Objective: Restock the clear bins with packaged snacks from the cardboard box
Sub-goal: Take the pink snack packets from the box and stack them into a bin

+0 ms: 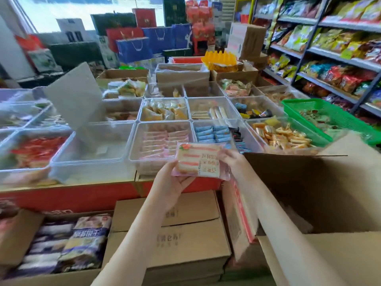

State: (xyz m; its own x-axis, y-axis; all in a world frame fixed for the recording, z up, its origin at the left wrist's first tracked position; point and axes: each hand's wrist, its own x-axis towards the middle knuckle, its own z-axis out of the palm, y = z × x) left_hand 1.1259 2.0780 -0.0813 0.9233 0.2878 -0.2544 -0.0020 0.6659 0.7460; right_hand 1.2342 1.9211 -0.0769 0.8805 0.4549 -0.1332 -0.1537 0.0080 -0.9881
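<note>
Both hands are on one snack pack [199, 162], a pink-and-white cake slice in a clear wrapper. The left hand [173, 182] cups and grips its left edge from below, and the right hand [233, 159] pinches its right edge. The pack faces up at the camera, its longer side running left to right between the hands, roughly level, with the flower print at its top-left corner. It hangs just over the near rim of the clear bin [162, 141], which holds two rows of matching pink packs. To the right, one open cardboard box [288, 182] stands with its flaps up and the right forearm across it. The desk [61, 195], with its red front, carries a grid of clear bins, at least five along the near row. One of them, the bare bin [92, 149], sits left of the pink one. A green basket [329, 118] sits at the far right. This is a shop, with snack shelves [329, 48] on the right, gift bags [134, 48] at the back and sealed cartons [185, 234] stacked below.
</note>
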